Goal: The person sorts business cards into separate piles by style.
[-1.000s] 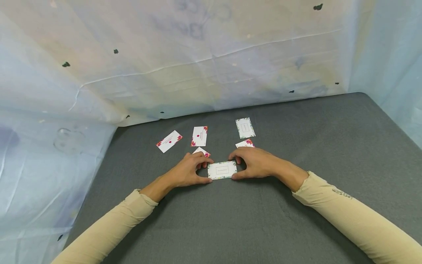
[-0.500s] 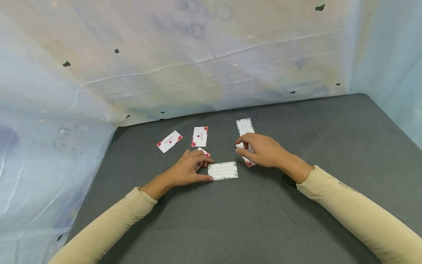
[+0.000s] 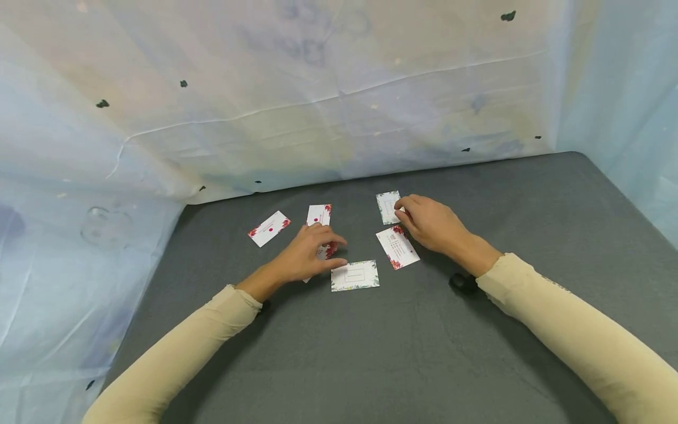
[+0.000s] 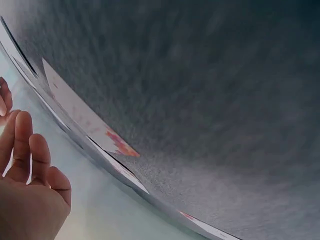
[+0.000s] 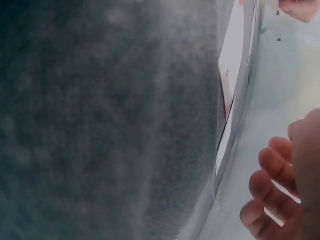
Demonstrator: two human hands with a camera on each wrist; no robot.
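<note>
Green-bordered card [image 3: 388, 206] at 1 o'clock on the grey tabletop [image 3: 477, 353], lying flat. Right hand [image 3: 430, 225] on its right edge, fingers curled down onto it; whether pinched or only touched cannot be told. Red-floral card [image 3: 398, 247] just below that hand, flat, tilted, not held.

Second green-bordered card [image 3: 355, 275] at centre, flat, untouched, just beside the left hand [image 3: 307, 257]. Left hand lying over a red-floral card [image 3: 327, 252], fingers fairly straight and pressing down, thumb out toward the centre card; only a corner of that card visible. Behind it at 11 o'clock, another red-floral card [image 3: 319, 215], fingertips near or touching its lower end. Further out at 10 o'clock, a tilted red-floral card [image 3: 269, 228], well apart from both hands.

Wrist views blurred, mostly tabletop fabric; fingers [image 4: 25, 150] and card edges only.

Risks, as judged:
- Thin cards flat on fabric: hard to get a fingertip under, likely to slide rather than lift.
- Left hand spanning two cards: dragging one could shift the other.
- Right sleeve passing over the tilted card: could nudge it.
</note>
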